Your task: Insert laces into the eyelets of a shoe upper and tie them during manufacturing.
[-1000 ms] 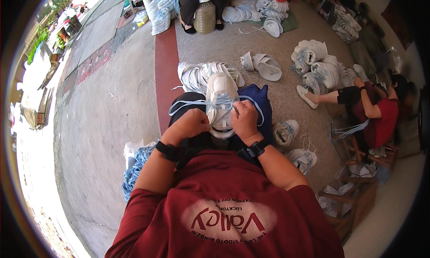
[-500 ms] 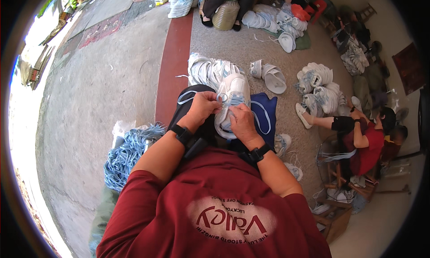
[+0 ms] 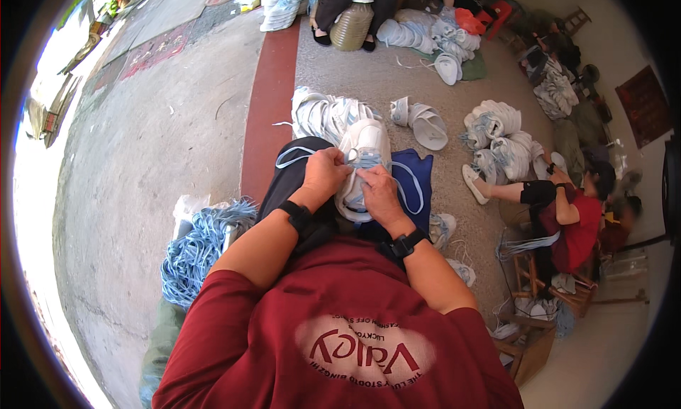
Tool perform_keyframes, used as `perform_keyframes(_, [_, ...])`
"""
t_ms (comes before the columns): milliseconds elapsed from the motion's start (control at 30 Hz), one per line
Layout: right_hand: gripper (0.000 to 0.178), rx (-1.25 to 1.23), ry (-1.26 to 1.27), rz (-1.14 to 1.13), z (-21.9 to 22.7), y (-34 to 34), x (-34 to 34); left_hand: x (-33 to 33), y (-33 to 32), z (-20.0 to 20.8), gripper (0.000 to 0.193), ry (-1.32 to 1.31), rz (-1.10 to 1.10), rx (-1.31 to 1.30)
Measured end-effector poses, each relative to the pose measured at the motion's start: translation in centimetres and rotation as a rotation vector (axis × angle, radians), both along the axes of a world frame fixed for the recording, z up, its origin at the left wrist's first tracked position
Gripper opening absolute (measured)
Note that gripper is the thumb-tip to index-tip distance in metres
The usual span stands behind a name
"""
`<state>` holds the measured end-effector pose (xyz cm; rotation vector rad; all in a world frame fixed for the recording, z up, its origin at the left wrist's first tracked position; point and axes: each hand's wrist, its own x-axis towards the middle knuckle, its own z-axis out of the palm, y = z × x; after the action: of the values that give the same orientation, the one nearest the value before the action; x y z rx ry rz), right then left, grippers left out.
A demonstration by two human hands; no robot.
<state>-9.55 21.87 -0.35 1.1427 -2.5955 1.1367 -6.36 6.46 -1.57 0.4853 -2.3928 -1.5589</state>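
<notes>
A white sneaker (image 3: pixel 367 132) rests across my lap with its toe pointing away from me. Pale blue shoelace (image 3: pixel 367 158) criss-crosses its front. My left hand (image 3: pixel 326 175) is closed at the left edge of the lacing, pinching the lace between thumb and finger. On the other side, my right hand (image 3: pixel 383 195) has its fingers bent in a pinch on the lace by the tongue. One loose lace end loops over my dark left trouser leg; the other hangs over the blue cloth (image 3: pixel 413 161) on the right. The fingertips partly cover the eyelets.
A pile of white shoes (image 3: pixel 330 116) lies just beyond my knees, with loose shoes (image 3: pixel 428 127) to its right. A big bundle of blue laces (image 3: pixel 198 249) hangs at my left. A co-worker in red (image 3: pixel 578 221) sits at the right near more shoe piles (image 3: pixel 496 143).
Both hands stay at the lacing and have come slightly closer together over it. The whole view has shifted a little. The co-worker's arm at right has moved slightly.
</notes>
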Motion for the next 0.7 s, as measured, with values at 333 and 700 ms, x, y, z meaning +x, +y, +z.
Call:
perform_keyframes(333, [0.014, 0.019, 0.062, -0.030, -1.0, -1.1, -0.3, 2.3, 0.9, 2.2, 0.019, 0.098, -0.224, -0.486])
perform_keyframes(700, [0.004, 0.071, 0.139, 0.073, 0.1, -2.1, -0.3, 1.6, -0.7, 0.2, 0.020, 0.055, -0.121, -0.175])
